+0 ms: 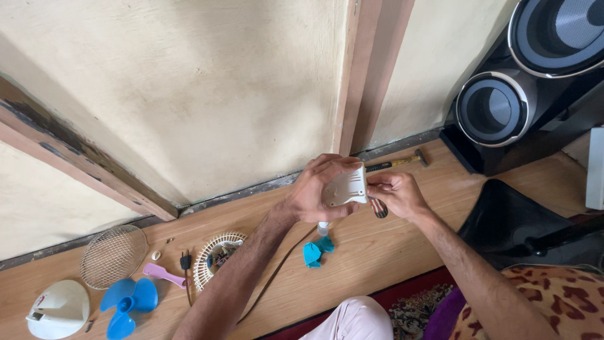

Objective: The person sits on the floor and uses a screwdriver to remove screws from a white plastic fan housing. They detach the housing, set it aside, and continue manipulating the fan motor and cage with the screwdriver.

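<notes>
1. My left hand (318, 189) is wrapped around a small white plastic housing (347, 187), thumb underneath and fingers curled over its top, holding it in the air above the wooden floor (377, 252).
2. My right hand (396, 194) meets the housing at its right edge, fingertips pinched around a small tool with a striped handle (378, 207); I cannot tell exactly where its tip touches.
3. A dark cord (277, 271) runs down from the housing toward my knees.
4. Directly below the housing, on the floor, lie a small white cylinder and a blue plastic piece (316, 250).
5. Further left of the housing sit a white round grille with small parts inside (217, 257), a black plug (185, 260), a pink flat tool (162, 274), a bare wire guard (114, 255), a blue fan blade (128, 303) and a white dome-shaped shell (58, 308).
6. Just behind the housing, by the wall, lies a hammer (396, 162); far to its right stands a black speaker (528, 88).
7. Judging by the spread parts, the fan looks largely taken apart: guards, blade and shell are off, and only the housing in my hands is being worked on.
</notes>
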